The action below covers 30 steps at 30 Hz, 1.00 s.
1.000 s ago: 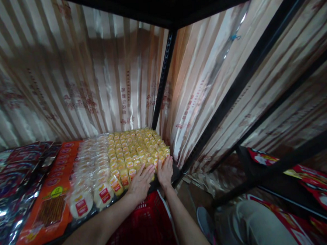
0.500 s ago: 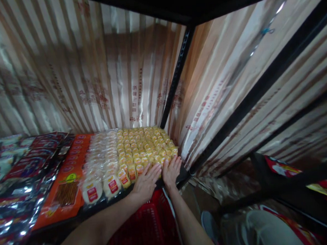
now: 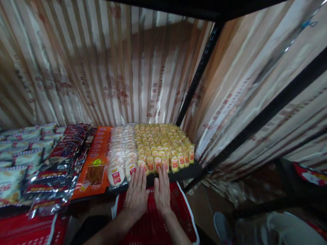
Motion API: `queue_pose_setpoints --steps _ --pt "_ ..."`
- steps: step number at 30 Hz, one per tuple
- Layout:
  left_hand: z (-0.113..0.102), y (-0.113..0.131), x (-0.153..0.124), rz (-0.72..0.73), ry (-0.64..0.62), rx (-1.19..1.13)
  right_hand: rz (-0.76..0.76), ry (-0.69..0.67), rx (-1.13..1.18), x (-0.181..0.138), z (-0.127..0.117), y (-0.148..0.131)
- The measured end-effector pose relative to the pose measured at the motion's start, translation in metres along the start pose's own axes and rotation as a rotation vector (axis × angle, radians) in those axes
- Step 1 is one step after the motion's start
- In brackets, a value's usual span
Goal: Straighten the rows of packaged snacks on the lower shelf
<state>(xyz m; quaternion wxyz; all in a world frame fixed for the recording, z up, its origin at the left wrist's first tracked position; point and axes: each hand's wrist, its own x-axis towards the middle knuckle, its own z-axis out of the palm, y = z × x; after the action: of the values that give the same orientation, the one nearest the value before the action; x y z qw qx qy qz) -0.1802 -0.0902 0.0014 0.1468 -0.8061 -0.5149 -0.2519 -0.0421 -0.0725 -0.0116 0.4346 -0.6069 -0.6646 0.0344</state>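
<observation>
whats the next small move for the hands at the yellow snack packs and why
Probably nudge the front row of small yellow snack packs back: both the left hand and right hand lie flat and open at the black shelf edge, fingertips at that row.

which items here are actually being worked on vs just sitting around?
In hand:
left hand and right hand, flat at the shelf edge
yellow snack packs
white round packs

Lying about:
orange packet
dark foil packets
red basket
</observation>
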Motion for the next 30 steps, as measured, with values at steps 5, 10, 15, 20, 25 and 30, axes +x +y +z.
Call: queue_pose_setpoints --steps 5,10,15,20,25,30 --pt "0.014 -0.003 0.010 -0.069 -0.033 -0.074 0.101 -0.043 0.036 -0.014 0.014 -0.014" --pt "0.023 -0.006 0.020 -0.005 -0.090 -0.153 0.154 -0.105 0.079 -0.015 0.014 -0.010" --pt "0.024 -0.014 0.025 0.087 -0.087 -0.191 0.147 -0.114 0.075 -0.019 0.018 -0.005" --pt "0.019 -0.015 0.020 0.084 -0.014 -0.153 0.094 -0.036 0.092 -0.020 0.020 -0.012" --pt "0.017 -0.010 0.018 -0.145 -0.015 -0.081 0.132 -0.061 0.111 -0.018 0.024 -0.016" --pt "0.025 -0.010 0.022 -0.105 -0.056 -0.080 0.132 -0.115 0.115 -0.017 0.023 -0.012"
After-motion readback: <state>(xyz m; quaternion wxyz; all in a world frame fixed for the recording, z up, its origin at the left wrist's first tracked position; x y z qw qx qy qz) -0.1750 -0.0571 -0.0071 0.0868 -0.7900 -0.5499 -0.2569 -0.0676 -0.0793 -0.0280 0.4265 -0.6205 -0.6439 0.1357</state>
